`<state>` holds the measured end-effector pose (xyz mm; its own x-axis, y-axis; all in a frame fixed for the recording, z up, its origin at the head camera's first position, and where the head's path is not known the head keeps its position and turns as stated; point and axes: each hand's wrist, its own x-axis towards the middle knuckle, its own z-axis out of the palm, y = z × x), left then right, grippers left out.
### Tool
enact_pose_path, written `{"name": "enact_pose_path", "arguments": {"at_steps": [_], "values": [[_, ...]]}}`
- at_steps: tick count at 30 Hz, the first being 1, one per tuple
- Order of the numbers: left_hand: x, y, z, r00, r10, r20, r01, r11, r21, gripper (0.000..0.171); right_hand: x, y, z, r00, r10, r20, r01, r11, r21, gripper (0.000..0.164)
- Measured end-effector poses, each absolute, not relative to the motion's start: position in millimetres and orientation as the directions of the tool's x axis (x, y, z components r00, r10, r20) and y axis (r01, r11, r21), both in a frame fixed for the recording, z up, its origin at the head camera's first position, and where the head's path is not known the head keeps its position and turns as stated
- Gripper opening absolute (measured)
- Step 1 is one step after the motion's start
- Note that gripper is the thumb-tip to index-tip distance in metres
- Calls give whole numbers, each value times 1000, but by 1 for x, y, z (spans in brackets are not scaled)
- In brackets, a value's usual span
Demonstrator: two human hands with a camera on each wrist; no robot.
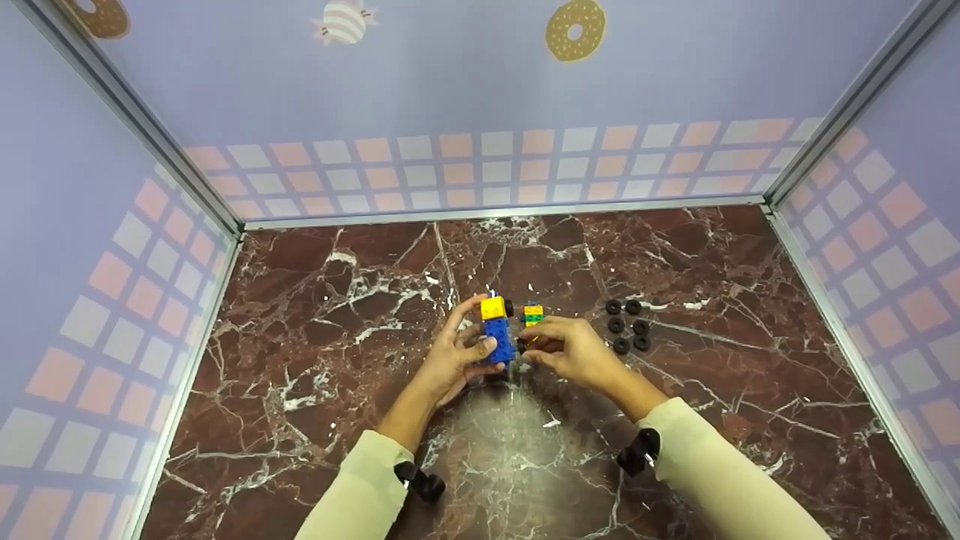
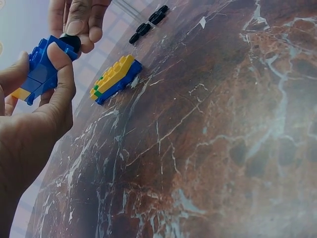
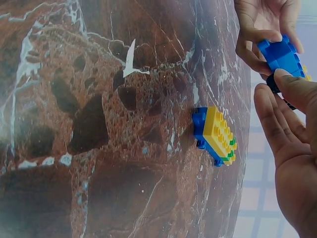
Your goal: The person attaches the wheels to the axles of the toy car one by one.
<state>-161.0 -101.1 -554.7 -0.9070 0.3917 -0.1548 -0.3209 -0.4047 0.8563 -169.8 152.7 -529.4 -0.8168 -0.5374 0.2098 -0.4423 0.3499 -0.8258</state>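
Note:
My left hand point(image 1: 450, 358) grips a toy block car point(image 1: 496, 339) with a blue body and a yellow block at its far end. A black wheel point(image 1: 509, 307) sits on the car's right side near that yellow block. Between thumb and fingers, my right hand point(image 1: 576, 349) pinches another black wheel point(image 2: 72, 41) against the near end of the blue body. The fingers partly cover this wheel. Just beyond my right hand, a second block car point(image 3: 214, 133), yellow and green on a blue base, stands on the table.
Several loose black wheels point(image 1: 616, 325) lie in two rows to the right of the hands. The marbled table point(image 1: 337, 420) is bounded by a patterned back wall point(image 1: 465, 90) and side walls. Wrist cameras are strapped at both sleeves.

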Motion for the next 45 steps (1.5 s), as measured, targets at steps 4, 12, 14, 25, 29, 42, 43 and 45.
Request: {"name": "enact_pose_path", "arguments": {"at_steps": [4, 12, 14, 25, 29, 42, 43, 45], "values": [[-161, -101, -556, -902, 408, -144, -320, -405, 857, 85, -169, 153, -529, -808, -543, 229, -467, 354, -810, 31], [-161, -101, -559, -898, 421, -125, -317, -423, 849, 91, -169, 153, -530, -810, -539, 230, -477, 379, -793, 31], [-161, -101, -559, -898, 423, -124, -318, -427, 846, 91, -169, 153, -530, -808, -539, 239, -489, 385, -783, 31], [-159, -99, -559, -892, 432, -133, -325, -409, 853, 84, -165, 152, -523, -800, -545, 251, -532, 451, -716, 29], [-158, -98, -558, -895, 426, -134, -325, -416, 849, 84, -163, 152, -521, -790, -554, 263, -553, 460, -695, 28], [-158, -94, -556, -899, 424, -110, -303, -421, 855, 86, -161, 149, -518, -759, -579, 299, -610, 471, -637, 26], [-158, -94, -556, -899, 424, -109, -303, -424, 853, 85, -161, 149, -519, -760, -577, 299, -608, 470, -639, 26], [-159, -94, -556, -899, 425, -106, -303, -431, 850, 84, -161, 149, -519, -765, -572, 296, -602, 472, -645, 27]]}}
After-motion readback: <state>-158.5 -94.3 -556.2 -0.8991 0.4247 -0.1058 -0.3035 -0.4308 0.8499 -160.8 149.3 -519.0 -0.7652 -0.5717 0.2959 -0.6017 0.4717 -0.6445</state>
